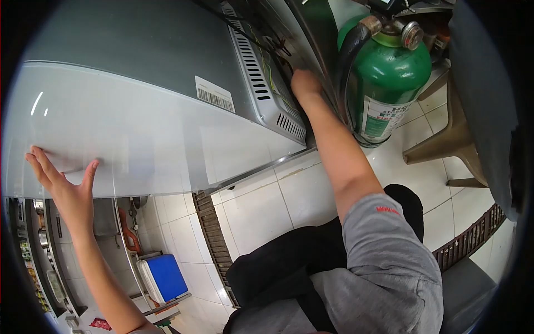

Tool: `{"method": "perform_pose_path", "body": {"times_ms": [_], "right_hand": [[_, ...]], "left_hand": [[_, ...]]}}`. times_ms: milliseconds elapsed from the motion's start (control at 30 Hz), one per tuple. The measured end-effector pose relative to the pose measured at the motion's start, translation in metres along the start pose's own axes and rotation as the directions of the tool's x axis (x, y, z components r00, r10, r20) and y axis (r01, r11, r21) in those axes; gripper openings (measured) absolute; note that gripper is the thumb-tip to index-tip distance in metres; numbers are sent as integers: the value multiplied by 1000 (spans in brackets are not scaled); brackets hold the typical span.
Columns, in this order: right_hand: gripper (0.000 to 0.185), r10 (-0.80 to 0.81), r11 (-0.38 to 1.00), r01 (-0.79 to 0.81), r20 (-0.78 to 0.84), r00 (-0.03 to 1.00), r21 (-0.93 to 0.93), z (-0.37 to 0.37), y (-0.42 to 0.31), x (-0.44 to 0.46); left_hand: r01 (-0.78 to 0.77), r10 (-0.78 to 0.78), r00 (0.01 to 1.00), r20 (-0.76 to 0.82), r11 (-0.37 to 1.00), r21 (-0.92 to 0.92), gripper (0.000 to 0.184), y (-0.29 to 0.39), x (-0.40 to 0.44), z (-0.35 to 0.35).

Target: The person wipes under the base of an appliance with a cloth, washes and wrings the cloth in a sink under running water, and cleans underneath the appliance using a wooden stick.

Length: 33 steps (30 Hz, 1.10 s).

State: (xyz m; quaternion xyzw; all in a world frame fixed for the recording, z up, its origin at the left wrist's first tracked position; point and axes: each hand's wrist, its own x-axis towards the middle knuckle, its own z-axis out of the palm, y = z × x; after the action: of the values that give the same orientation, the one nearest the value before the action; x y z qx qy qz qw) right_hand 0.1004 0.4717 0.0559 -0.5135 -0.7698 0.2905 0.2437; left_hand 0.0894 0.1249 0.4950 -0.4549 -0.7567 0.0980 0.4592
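Note:
A large appliance with a glossy white side (156, 131) and a dark grey panel fills the upper left; its exact kind is unclear. My left hand (69, 186) lies against the white side, fingers and thumb spread. My right hand (307, 84) reaches in behind the appliance, beside its slotted metal back cover (257, 75). Its fingers look curled, but they face away from me, and anything inside them is hidden. Thin black cables (272, 50) run down close to that hand. A barcode label (214, 94) is stuck on the grey panel.
A green fire extinguisher (389, 72) with a black hose stands right of my right arm. Beyond it is a brown plastic stool (450, 133). Drain grating (214, 239) crosses the white tiled floor (256, 206). A blue-and-white box (167, 277) and shelves (53, 261) are at lower left.

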Motion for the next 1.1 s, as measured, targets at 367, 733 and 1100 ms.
{"method": "perform_pose_path", "body": {"times_ms": [367, 733, 1100], "right_hand": [[35, -62, 991, 106, 426, 903, -80, 4, -14, 9], [34, -50, 989, 118, 535, 843, -94, 29, 12, 13], [34, 125, 979, -8, 575, 809, -202, 9, 46, -37]], "left_hand": [[81, -81, 996, 41, 997, 2, 103, 6, -1, 0], [62, -62, 998, 22, 998, -11, 101, 9, -2, -1], [2, -2, 1000, -5, 999, -43, 99, 9, 0, -4]]}}
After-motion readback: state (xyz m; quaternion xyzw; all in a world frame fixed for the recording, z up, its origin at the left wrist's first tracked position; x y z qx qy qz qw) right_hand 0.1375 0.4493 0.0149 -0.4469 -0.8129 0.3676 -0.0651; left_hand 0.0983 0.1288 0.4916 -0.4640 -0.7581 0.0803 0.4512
